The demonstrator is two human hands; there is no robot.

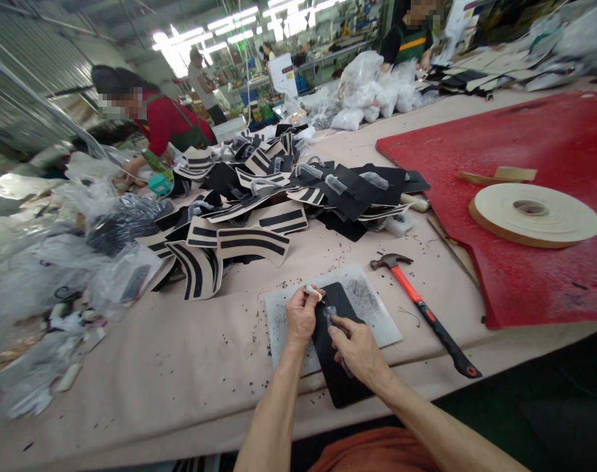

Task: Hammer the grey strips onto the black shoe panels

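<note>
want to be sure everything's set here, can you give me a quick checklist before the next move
1. Black panel on pale board: ok, though its near end extends past the board.
2. Left hand holding small white item: ok.
3. Right hand at plastic-wrapped piece: ok.
4. Right hand's grip firm: cannot tell, fingers partly hide it.
5. Hammer off the board: ok, lying to its right.
6. Table free of bits: not ok, dark specks scattered left of the board.

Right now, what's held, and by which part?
Left hand pinches a small white object, part unclear; right hand holds the wrapped handle around its middle.
</note>
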